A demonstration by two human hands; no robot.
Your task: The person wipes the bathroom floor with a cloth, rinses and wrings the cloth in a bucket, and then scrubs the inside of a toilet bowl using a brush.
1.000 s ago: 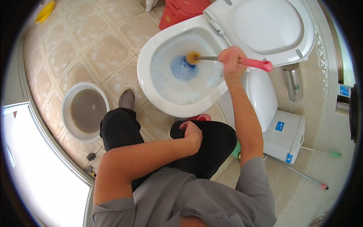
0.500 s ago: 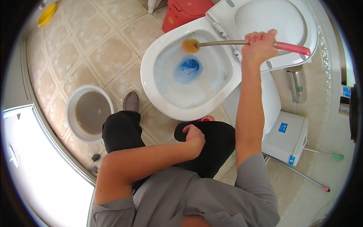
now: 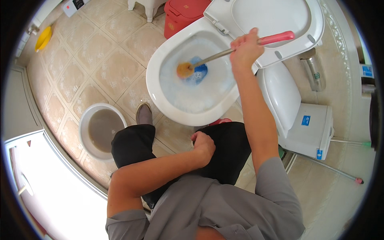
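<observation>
My right hand (image 3: 246, 51) is closed around the long-handled toilet brush (image 3: 215, 56), just below its pink handle end. The yellowish, pink-edged brush head (image 3: 184, 70) is down in the white toilet bowl (image 3: 160, 98), at the left edge of the blue water (image 3: 200, 73). Bent across my body, my left arm ends with my left hand (image 3: 205, 148) resting on my right thigh. Its fingers are curled and partly hidden, and I see nothing in them.
A white basin (image 3: 83, 134) of murky water stands by my left foot. Behind the toilet is a red bin (image 3: 182, 20); the seat and lid (image 3: 272, 18) are raised. A steel canister (image 3: 314, 74) and the white cistern (image 3: 307, 130) are at the right. A yellow basin (image 3: 44, 38) lies far left.
My right hand has moved left, taking the brush with it. The brush head has gone from the bowl's far wall down to the blue water. My left hand stays on my thigh.
</observation>
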